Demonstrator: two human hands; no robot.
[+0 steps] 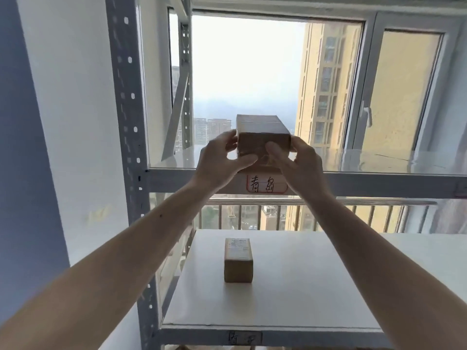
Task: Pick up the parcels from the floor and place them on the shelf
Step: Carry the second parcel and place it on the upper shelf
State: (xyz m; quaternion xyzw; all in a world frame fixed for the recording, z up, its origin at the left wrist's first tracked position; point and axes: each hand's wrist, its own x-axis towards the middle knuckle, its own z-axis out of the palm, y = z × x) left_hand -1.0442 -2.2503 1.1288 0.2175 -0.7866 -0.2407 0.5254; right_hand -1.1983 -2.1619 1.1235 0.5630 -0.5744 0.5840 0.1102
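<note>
- Brown cardboard parcel (262, 137), boxy, gripped at its near end by left hand (219, 160) and right hand (298, 162), fingers clamped on its sides.
- Resting at upper shelf (379, 181) edge, grey metal.
- Smaller taped parcel (238, 260) upright on smooth white lower shelf (316, 286).

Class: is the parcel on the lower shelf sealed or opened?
Sealed: the small parcel shows closed flaps, its label on top.

A high-rise storage room: grey perforated-steel shelving rack (127, 147) with handwritten paper label (266, 184), small taped brown cardboard parcel (238, 260), tower-block window (328, 84) beyond
</note>
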